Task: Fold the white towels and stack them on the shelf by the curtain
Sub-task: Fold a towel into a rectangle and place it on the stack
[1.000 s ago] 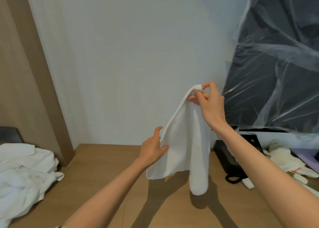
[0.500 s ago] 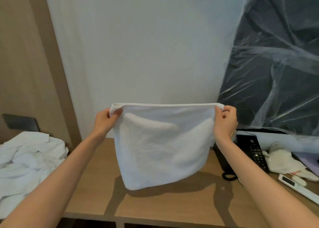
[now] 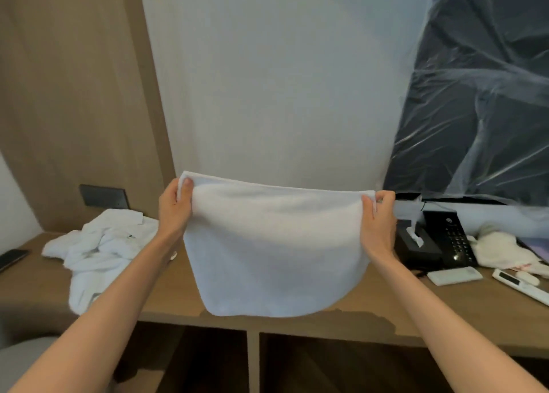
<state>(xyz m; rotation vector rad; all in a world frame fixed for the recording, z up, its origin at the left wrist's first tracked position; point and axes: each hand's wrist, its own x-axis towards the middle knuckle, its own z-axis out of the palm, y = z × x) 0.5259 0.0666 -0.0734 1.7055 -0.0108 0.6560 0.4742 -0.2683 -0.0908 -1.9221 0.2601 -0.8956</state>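
Observation:
A white towel (image 3: 276, 250) hangs spread out flat in the air above the wooden desk (image 3: 395, 312). My left hand (image 3: 175, 211) pinches its upper left corner and my right hand (image 3: 378, 226) pinches its upper right corner. The top edge is stretched between them and the lower edge droops to about the desk's front edge. A heap of crumpled white towels (image 3: 101, 250) lies on the desk to the left. A white curtain (image 3: 282, 80) hangs behind the desk.
A black desk phone (image 3: 445, 238) stands at the right, with a white cloth bundle (image 3: 502, 250), a small white box (image 3: 454, 275) and a white remote (image 3: 520, 285) beside it. A dark phone (image 3: 12, 259) lies far left. Open compartments (image 3: 326, 366) sit under the desk. Plastic-wrapped dark panel (image 3: 481, 95) upper right.
My hands moved apart and stretched the bunched towel out flat by its top corners. The view has since dropped, showing the desk's front edge and the compartments below.

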